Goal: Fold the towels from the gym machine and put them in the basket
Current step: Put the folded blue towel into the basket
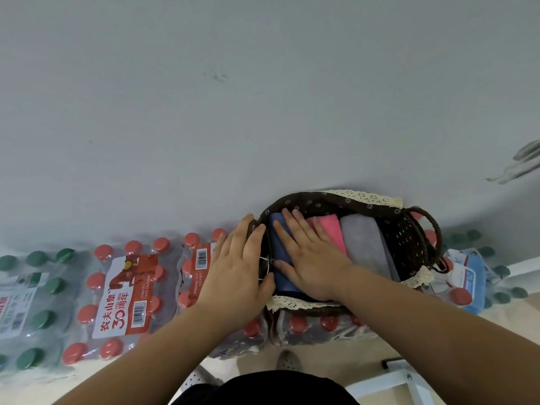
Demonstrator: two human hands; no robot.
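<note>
A dark woven basket (409, 229) with a lace-trimmed brown liner stands on packs of bottled water against the wall. Inside it three folded towels stand side by side: a blue towel (282, 280) at the left, a pink towel (328, 229) in the middle, a grey towel (363, 244) at the right. My right hand (306, 255) lies flat with straight fingers on the blue towel, pressing it down. My left hand (236, 264) rests with straight fingers on the basket's left rim, its thumb at the rim's edge.
Shrink-wrapped packs of water bottles with red caps (122, 293) and green caps (32, 302) line the floor along the grey wall. A blue-wrapped pack (467, 276) lies right of the basket. A white metal frame (406, 378) stands at the lower right.
</note>
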